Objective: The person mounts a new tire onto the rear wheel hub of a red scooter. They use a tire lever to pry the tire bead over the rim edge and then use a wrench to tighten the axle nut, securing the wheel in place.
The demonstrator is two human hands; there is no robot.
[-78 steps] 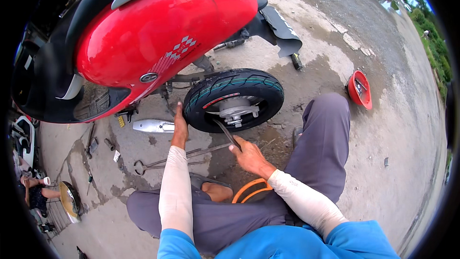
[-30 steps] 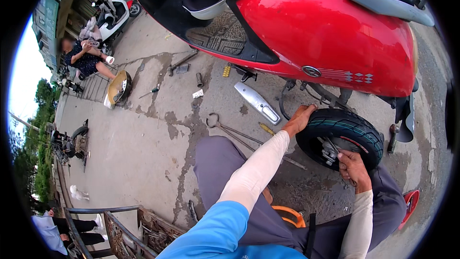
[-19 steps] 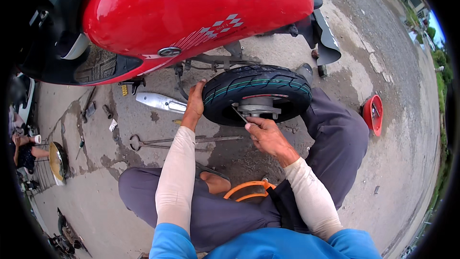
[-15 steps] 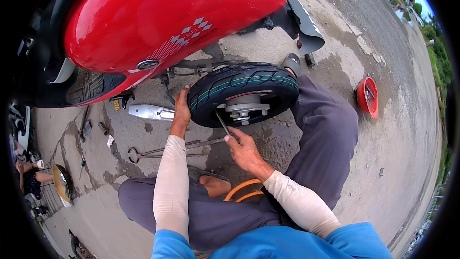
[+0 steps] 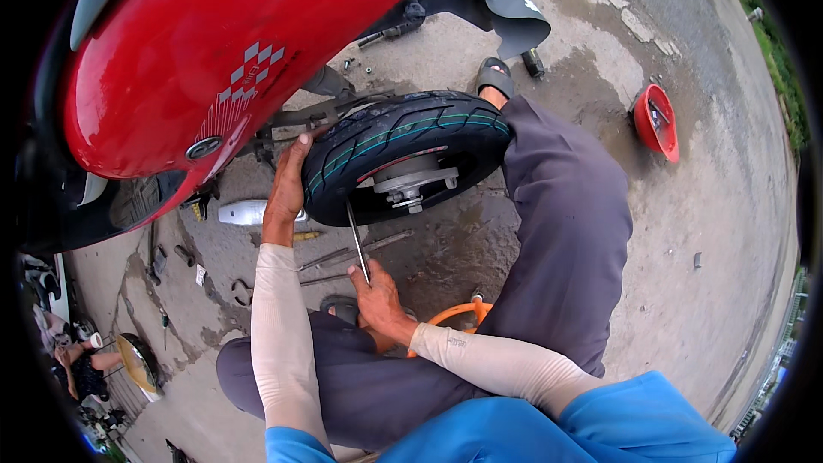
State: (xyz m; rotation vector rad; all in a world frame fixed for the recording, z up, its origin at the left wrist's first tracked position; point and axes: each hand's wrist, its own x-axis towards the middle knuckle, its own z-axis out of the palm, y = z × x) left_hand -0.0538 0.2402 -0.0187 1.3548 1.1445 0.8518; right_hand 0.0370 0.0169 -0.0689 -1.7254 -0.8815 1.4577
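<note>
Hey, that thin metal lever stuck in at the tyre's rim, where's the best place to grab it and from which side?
Probably the free lower end of the metal lever, from below, on the person's side. Its upper tip is wedged at the rim of the tyre, so only the lower shaft is clear. The right hand already closes there, while the left hand braces the tread.
</note>
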